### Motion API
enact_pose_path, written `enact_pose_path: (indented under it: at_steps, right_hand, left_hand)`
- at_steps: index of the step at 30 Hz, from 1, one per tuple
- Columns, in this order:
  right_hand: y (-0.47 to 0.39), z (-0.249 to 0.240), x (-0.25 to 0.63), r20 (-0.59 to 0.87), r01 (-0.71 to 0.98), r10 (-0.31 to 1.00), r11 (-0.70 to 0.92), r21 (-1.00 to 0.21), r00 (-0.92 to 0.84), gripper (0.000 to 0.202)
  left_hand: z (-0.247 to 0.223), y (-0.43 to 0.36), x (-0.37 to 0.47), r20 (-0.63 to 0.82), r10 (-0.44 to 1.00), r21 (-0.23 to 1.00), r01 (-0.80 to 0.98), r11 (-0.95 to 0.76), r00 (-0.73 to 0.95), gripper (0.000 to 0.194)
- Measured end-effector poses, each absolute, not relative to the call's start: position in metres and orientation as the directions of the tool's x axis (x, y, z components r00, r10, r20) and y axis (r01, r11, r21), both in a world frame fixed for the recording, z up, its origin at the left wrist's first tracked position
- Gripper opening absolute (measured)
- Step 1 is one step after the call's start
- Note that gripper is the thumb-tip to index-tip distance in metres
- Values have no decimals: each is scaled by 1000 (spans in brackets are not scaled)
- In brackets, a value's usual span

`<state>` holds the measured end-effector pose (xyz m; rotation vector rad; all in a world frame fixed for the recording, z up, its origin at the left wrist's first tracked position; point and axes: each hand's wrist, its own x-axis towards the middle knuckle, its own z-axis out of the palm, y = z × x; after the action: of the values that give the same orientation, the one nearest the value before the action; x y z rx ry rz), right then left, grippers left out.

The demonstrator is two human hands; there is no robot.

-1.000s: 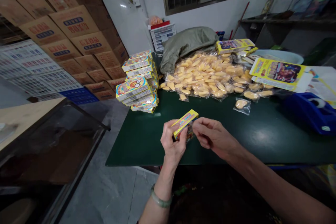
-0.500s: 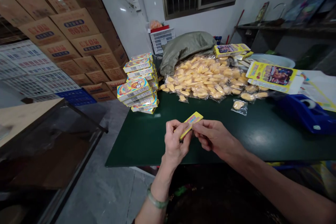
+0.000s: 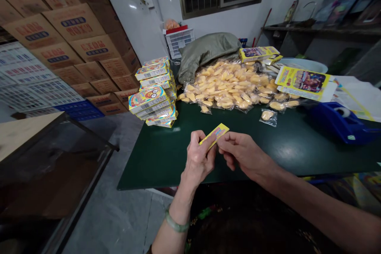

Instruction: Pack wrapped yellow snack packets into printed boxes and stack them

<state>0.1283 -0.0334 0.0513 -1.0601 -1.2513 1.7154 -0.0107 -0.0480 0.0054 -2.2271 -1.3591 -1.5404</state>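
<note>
Above the near edge of the dark green table (image 3: 154, 154), my left hand (image 3: 200, 156) grips a small flat yellow box (image 3: 218, 131) with pink and blue print. My right hand (image 3: 238, 151) pinches at the box's right side, fingers curled; the tips partly hide each other. A large heap of yellow pieces in clear wrappers (image 3: 226, 83) lies beyond my hands. One wrapped piece (image 3: 267, 116) sits apart, nearer me. Several printed yellow boxes (image 3: 150, 99) are stacked at the left of the heap.
A grey-green sack (image 3: 208, 49) lies behind the heap. At the right are a blue tape dispenser (image 3: 342, 123), a flattened yellow carton (image 3: 303, 83) and a pale basin (image 3: 315, 65). Brown cartons (image 3: 77, 27) and a wooden-topped table (image 3: 26, 131) stand left.
The view has shifted slightly, so the table items appear a little further left and higher. The yellow box is tilted a bit flatter; both hands remain at it.
</note>
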Motion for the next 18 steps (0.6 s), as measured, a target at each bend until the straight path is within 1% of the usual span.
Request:
enact_pose_path:
  at_steps: [2,5,7,9,13,18]
  right_hand:
    - [-35,53,126,-182,-105,929,-226,-969,-322,22]
    - [-36,53,123,-183,-152,961,-216,-964,-207,40]
    - [-37,52,122,-182,-174,965,-215,-961,-189,46]
    - [-38,51,122,-158,-192,967,-197,-961,-199,43]
    - [-40,46,121,-60,-200,973,-106,-974,-221,32]
    - [-30,29,115,-18,-212,972,-69,-975,-234,35]
  left_hand:
    - [5,-47,-11,798,597,372,713,-595,82,25]
    - [4,-46,-11,804,590,379,703,-602,72,24]
    - [4,-46,-12,804,591,388,696,-604,65,24]
    - [3,-45,-13,800,596,395,690,-607,65,25]
    - [3,-43,-16,794,605,411,682,-605,59,25]
    - [6,-41,-20,768,640,461,671,-580,26,23]
